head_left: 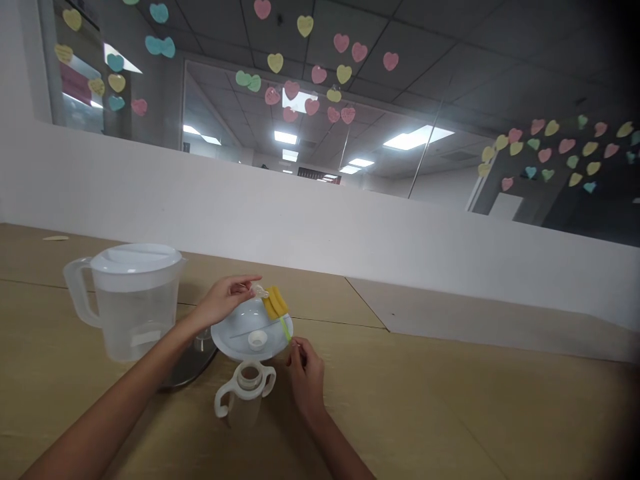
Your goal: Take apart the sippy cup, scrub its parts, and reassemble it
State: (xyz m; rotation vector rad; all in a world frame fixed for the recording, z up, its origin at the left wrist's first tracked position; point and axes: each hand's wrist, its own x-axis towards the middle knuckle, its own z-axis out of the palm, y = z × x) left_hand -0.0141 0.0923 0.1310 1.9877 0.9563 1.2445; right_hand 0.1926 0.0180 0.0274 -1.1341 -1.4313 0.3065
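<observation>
My left hand [231, 297] pinches a small clear piece like a baby-bottle nipple [259, 291] above a white plate [225, 339]. In my right hand [306, 372] is the thin green handle of a sponge brush [276, 303]; its yellow head is beside the clear piece, and I cannot tell if they touch. A white bottle collar [257, 341] lies on the plate. Just in front of the plate, between my forearms, a clear baby bottle [245, 407] with two white handles stands upright without a top.
A large clear pitcher [137, 313] with a white lid stands at the left. Partly behind my left forearm is a dark round base [187, 363] with something clear on it. A low white wall [280, 223] with glass above, dotted with heart-shaped notes, borders the wooden table [425, 400].
</observation>
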